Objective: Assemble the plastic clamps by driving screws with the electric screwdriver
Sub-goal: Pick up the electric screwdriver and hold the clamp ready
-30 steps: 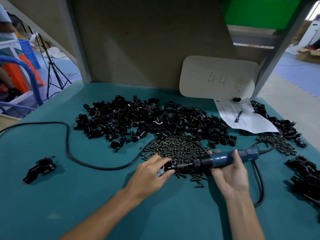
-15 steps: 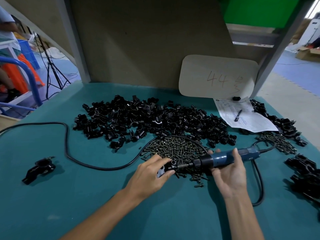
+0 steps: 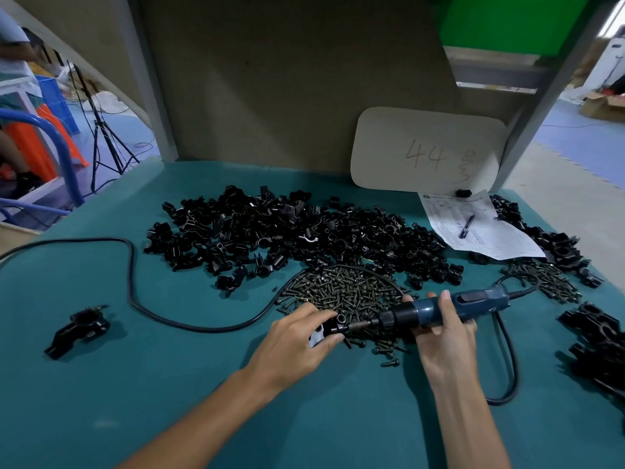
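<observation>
Though both closed: left grip (image 3: 297,343) on clamp (image 3: 333,328), right grip (image 3: 443,340) on screwdriver (image 3: 480,302).

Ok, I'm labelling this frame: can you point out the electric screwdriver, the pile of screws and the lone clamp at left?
electric screwdriver (image 3: 483,306): head view, on its blue body.
pile of screws (image 3: 341,289): head view, middle of the heap.
lone clamp (image 3: 81,328): head view, on its black body.

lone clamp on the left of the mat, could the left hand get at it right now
Probably not yet: the left hand grips the clamp being screwed. The way to the lone clamp looks free, only flat cable between.
</observation>
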Action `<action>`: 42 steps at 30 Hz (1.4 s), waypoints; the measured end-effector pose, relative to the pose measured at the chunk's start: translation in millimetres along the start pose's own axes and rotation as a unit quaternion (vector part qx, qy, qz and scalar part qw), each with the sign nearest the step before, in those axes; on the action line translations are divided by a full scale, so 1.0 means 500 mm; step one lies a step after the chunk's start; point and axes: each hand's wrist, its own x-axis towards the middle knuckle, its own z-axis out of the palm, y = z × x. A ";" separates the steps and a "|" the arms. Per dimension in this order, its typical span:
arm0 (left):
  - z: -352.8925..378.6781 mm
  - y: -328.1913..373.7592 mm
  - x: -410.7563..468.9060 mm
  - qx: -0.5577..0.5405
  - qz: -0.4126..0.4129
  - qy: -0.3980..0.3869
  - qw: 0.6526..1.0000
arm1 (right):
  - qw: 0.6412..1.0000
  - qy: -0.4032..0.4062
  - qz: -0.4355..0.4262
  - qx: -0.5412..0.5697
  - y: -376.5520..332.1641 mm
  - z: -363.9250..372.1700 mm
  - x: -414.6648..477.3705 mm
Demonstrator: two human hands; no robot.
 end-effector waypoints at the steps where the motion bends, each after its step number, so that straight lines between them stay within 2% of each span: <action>1: 0.000 0.000 0.000 0.001 0.001 0.001 1.000 | 1.000 0.003 0.003 0.001 0.000 -0.002 0.001; 11: 0.001 0.000 0.001 0.003 0.000 0.014 1.000 | 1.000 -0.012 -0.009 -0.011 -0.002 0.001 -0.004; 30: 0.000 0.003 0.000 0.005 0.011 0.008 1.000 | 0.998 -0.007 0.015 0.057 -0.006 0.007 -0.022; 42: 0.001 0.002 0.000 -0.002 0.002 0.000 1.000 | 1.000 0.000 0.008 0.026 -0.011 0.018 -0.026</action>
